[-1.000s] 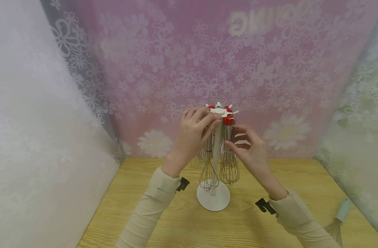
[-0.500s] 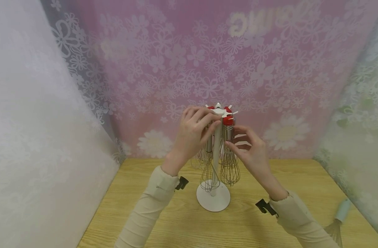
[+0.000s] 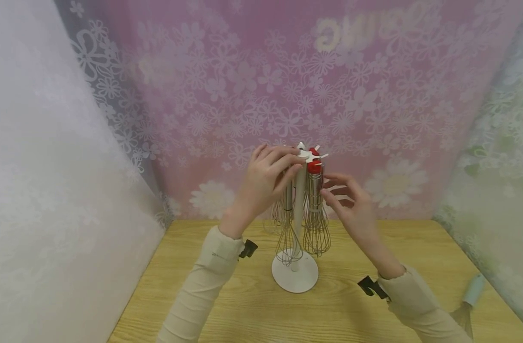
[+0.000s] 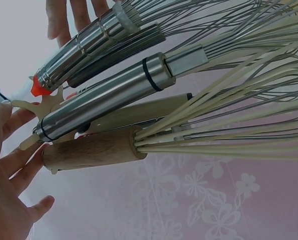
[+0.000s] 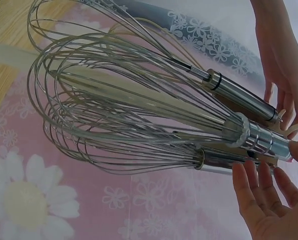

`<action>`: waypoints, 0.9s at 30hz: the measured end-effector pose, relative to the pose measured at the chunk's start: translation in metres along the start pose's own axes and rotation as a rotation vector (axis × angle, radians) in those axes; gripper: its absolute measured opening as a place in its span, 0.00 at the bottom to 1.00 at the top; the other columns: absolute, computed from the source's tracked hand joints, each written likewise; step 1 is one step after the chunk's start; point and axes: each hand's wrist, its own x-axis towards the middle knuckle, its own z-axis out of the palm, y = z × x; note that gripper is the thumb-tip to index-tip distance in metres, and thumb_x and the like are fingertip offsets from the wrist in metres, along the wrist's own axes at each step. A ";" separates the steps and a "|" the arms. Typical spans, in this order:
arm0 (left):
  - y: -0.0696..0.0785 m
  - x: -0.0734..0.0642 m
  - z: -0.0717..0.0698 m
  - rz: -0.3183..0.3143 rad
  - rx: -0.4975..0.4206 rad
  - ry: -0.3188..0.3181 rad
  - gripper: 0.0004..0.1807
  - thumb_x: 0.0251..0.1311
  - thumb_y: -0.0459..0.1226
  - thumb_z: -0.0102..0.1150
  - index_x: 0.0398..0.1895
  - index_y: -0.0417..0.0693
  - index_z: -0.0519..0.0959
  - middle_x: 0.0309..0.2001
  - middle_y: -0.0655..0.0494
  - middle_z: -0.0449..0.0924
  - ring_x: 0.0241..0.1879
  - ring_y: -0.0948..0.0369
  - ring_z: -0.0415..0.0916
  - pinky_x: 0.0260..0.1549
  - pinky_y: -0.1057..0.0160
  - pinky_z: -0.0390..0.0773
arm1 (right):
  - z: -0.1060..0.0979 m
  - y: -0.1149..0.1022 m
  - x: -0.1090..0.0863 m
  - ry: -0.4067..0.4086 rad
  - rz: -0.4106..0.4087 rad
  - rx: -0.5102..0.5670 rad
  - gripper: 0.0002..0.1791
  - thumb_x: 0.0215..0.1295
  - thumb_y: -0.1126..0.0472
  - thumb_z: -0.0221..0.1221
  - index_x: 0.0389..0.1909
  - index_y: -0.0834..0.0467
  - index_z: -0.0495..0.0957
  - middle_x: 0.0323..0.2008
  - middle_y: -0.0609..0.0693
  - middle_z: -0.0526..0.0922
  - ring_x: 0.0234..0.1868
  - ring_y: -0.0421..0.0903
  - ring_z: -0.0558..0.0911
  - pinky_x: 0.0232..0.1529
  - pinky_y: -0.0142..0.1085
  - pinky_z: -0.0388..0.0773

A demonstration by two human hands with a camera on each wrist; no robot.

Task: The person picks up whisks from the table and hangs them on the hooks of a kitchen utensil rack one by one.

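Observation:
Several whisks hang from a white whisk stand [image 3: 295, 281] on the table. My left hand [image 3: 267, 174] holds the top of the stand, fingers over the hooks and thumb just below. Beside it hangs a steel whisk with a red top [image 3: 315, 190]. My right hand [image 3: 353, 205] is right by that whisk's handle, fingers spread and slightly bent. In the left wrist view, a steel-handled whisk [image 4: 103, 102] and a wooden-handled whisk [image 4: 96, 152] hang side by side near the left fingers. The right wrist view shows the right fingers [image 5: 266, 190] apart beside the handles.
A whisk with a light blue handle [image 3: 475, 290] lies at the right of the wooden table [image 3: 227, 305]. Flowered pink sheeting [image 3: 261, 95] stands behind, with pale panels on both sides.
My right thumb has come off the red-topped whisk's handle and the hand has drawn slightly right. My left hand has shifted a little left at the stand's top.

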 end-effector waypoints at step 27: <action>-0.001 0.000 -0.001 -0.012 0.010 -0.039 0.10 0.73 0.43 0.58 0.49 0.53 0.84 0.54 0.57 0.84 0.60 0.57 0.76 0.74 0.47 0.55 | -0.060 0.031 -0.010 0.095 0.035 -0.061 0.16 0.76 0.68 0.54 0.60 0.66 0.77 0.45 0.38 0.82 0.39 0.33 0.83 0.39 0.23 0.81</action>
